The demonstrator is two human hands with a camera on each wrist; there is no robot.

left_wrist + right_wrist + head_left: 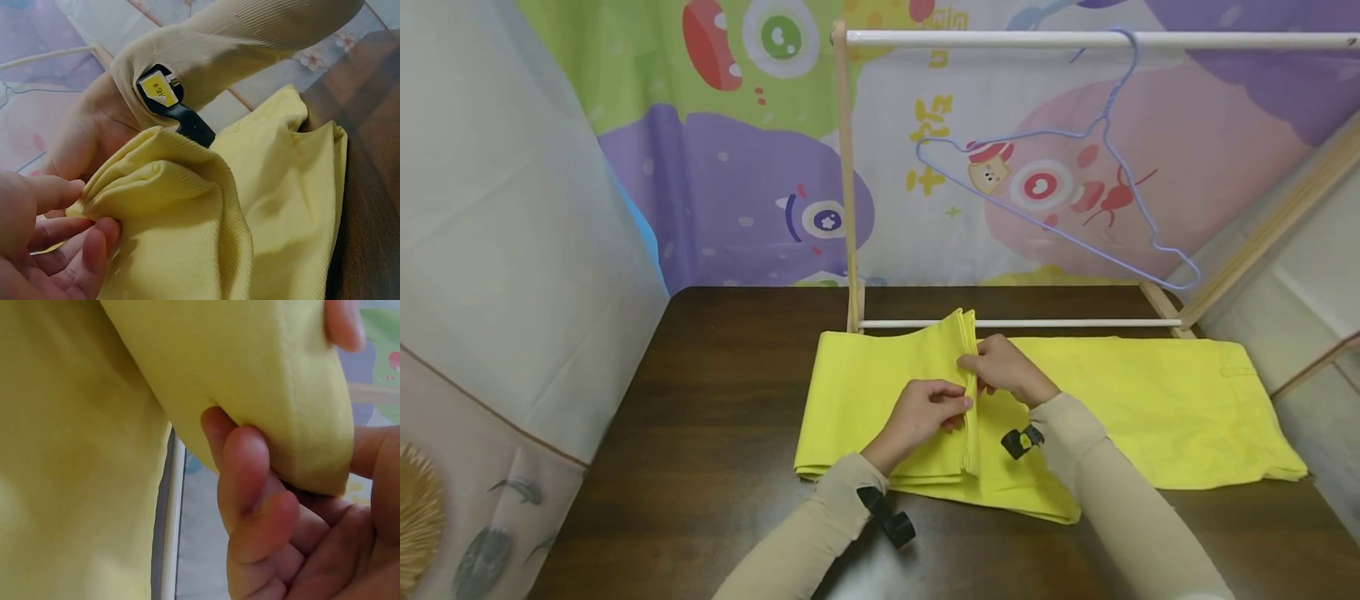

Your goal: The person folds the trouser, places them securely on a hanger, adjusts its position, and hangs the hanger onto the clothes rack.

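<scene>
A pair of yellow trousers (1135,408) lies lengthwise on the dark table, its left part folded over toward the middle. The layered edge of that fold stands raised between both hands. My left hand (922,414) pinches this edge from the left between thumb and fingers; the left wrist view shows the bunched yellow layers (169,206) at its fingertips. Farther up the same edge, my right hand (1009,368) grips it from the right side. In the right wrist view, curled fingers (245,462) press against the cloth, with the thumb partly hidden behind it.
Behind the trousers stands a wooden rack with a white top rod (1000,39) and a white lower rod (1075,322). A blue wire hanger (1045,221) hangs from the top rod. Dark wooden table (700,417) shows to the left. White cloth walls (482,167) flank the table.
</scene>
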